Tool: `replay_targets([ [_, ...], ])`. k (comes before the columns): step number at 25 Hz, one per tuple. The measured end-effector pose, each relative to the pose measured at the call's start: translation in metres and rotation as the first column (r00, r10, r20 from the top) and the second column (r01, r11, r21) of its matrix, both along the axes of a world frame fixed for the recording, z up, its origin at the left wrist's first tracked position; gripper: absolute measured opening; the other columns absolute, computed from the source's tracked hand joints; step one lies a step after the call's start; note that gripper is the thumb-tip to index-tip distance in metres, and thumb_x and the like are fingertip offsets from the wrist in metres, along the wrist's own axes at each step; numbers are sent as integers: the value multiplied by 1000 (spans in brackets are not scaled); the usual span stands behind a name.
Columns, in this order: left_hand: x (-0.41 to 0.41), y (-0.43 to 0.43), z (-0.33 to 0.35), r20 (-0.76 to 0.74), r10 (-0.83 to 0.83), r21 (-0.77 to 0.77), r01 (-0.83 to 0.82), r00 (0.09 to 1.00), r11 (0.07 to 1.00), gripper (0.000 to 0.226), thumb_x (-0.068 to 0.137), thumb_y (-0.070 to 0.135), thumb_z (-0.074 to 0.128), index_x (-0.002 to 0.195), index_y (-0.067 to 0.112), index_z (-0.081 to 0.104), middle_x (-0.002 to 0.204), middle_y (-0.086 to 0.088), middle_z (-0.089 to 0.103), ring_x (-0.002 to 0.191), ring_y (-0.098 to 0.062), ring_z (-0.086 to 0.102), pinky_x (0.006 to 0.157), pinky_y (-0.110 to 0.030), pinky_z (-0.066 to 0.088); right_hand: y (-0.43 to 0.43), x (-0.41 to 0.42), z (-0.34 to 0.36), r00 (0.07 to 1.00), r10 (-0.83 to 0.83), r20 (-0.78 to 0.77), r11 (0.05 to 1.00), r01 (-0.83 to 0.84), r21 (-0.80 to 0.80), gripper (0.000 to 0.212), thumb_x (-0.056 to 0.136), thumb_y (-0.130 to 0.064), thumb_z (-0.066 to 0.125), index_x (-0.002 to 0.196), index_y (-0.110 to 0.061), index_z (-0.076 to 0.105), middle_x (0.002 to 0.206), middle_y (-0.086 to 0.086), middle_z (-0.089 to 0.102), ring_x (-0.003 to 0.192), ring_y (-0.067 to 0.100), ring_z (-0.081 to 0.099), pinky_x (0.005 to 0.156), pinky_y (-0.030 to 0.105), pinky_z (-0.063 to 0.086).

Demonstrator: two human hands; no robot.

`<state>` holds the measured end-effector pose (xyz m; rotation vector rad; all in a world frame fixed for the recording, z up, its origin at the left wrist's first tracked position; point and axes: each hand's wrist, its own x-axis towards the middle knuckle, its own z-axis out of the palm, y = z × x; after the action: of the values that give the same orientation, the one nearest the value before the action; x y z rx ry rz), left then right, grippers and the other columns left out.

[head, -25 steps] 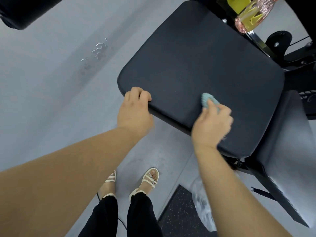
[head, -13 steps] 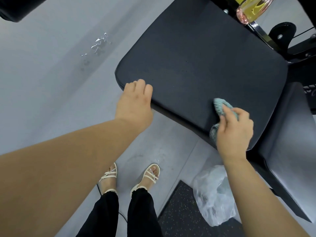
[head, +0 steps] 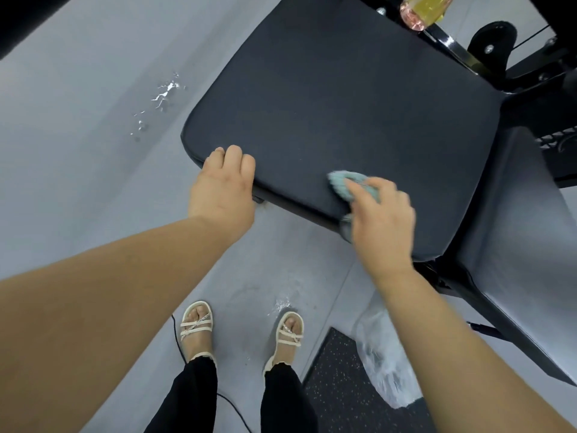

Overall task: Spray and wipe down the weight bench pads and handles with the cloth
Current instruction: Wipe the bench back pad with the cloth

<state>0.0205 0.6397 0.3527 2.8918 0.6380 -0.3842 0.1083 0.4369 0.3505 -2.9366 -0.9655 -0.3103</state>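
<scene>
1. Now we see the left hand (head: pixel 223 189) at the lower left corner of the dark pad (head: pixel 343 104), which fills the upper middle of the frame. Its fingers are bent over the pad's near edge and hold it; the thumb is out of sight.
2. Our right hand (head: pixel 382 220) sits lower right of centre, fingers curled round a pale teal cloth (head: pixel 342 182) and pressing it onto the pad just inside the near edge.
3. Part of the cloth pokes out past the fingertips toward the upper left; another bit hangs over the pad's edge under the palm.
4. A second pad (head: pixel 515 245) slopes down the right side of the frame, just beside the first.
5. At the top edge, right of centre, stands a pink bottle (head: pixel 421 10) of yellow liquid, only partly in view.
6. Wet droplets (head: pixel 162 95) shine on the grey floor (head: pixel 78 151) at upper left.
7. At the bottom we see two feet in pale sandals (head: pixel 196 329), and to their right a crumpled clear plastic bag (head: pixel 384 370) lying partly on a speckled black mat (head: pixel 337 385).
</scene>
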Motion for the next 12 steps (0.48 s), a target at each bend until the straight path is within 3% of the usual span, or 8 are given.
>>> replay_targets([
  [3, -1, -15, -2, -47, 98, -15, -99, 994, 995, 45, 88, 16, 46, 128, 3, 29, 137, -14, 29, 140, -33, 14, 115, -42, 14, -67, 16, 21, 946, -317, -67, 945, 321, 69, 36, 85, -19, 45, 113, -17, 66, 115, 16, 58, 78, 41, 52, 67, 43, 44],
  [5, -1, -39, 0, -132, 200, -27, -206, 971, 978, 63, 89, 20, 43, 141, -2, 14, 152, -17, 11, 144, -32, -1, 117, -46, 2, -58, 15, 20, 832, -530, -160, 828, 549, 112, 34, 87, -13, 51, 118, -17, 64, 121, 17, 54, 87, 43, 50, 72, 44, 40],
  [6, 1, -52, 3, -164, 265, -55, -277, 950, 959, 70, 91, 21, 41, 145, -3, 4, 155, -17, 0, 145, -32, -7, 117, -46, 0, -42, 9, 17, 820, -544, -177, 814, 567, 125, 35, 84, -11, 54, 117, -17, 64, 119, 18, 55, 87, 43, 50, 70, 43, 40],
  [7, 5, -64, 6, -175, 326, -91, -345, 929, 934, 73, 92, 21, 39, 146, -3, -3, 156, -16, -7, 144, -31, -11, 117, -45, -2, -24, 0, 13, 864, -479, -152, 854, 499, 147, 37, 79, -9, 58, 114, -17, 65, 114, 18, 57, 81, 42, 52, 66, 41, 41],
  [9, 13, -82, 12, -108, 374, -172, -388, 921, 906, 69, 92, 19, 40, 148, 2, 2, 156, -14, -2, 144, -31, -7, 118, -44, -2, -4, -19, 7, 983, -158, -90, 977, 169, 133, 41, 68, -8, 63, 108, -17, 67, 104, 14, 62, 70, 35, 53, 58, 34, 41],
  [11, 20, -97, 22, 21, 310, -237, -297, 950, 925, 58, 91, 20, 42, 144, 8, 23, 151, -12, 16, 141, -31, 8, 118, -40, 7, -24, -11, 11, 981, 144, -127, 990, -143, 18, 40, 71, -13, 56, 109, -20, 68, 105, 9, 63, 68, 31, 52, 57, 31, 40],
  [12, 23, -104, 26, 70, 287, -283, -256, 955, 924, 51, 91, 20, 42, 140, 11, 33, 146, -9, 23, 137, -29, 16, 116, -36, 14, -43, 5, 15, 973, 199, -120, 979, -202, -12, 41, 73, -17, 49, 108, -21, 68, 105, 8, 64, 68, 31, 53, 57, 31, 41],
])
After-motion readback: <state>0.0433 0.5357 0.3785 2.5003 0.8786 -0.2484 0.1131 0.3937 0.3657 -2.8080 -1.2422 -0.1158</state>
